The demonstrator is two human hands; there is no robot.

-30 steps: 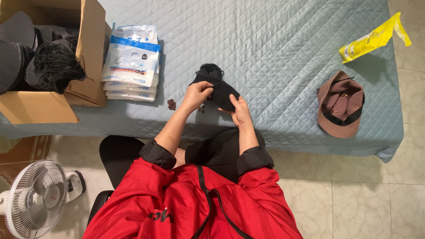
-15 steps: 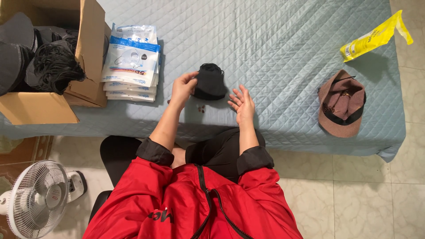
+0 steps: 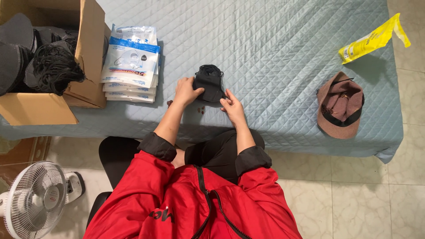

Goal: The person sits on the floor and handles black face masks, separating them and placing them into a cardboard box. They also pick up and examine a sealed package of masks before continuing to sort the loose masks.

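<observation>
Hands meet over the black mask stack (image 3: 209, 83) on the quilted table (image 3: 283, 66): left hand (image 3: 187, 90) grips its edge, right hand (image 3: 232, 105) open beside it, fingertips touching. One careless nudge could scatter the small dark pieces (image 3: 201, 109) nearby.

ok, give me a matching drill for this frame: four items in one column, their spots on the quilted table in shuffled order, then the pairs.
Items:
1. stack of black face masks
2. brown cap
3. yellow plastic packet
4. brown cardboard box

Places:
A. far right corner
B. between left hand and right hand
C. left edge, beside white pouches
D. right side, near front edge

Pairs: 1-B, 2-D, 3-A, 4-C
</observation>
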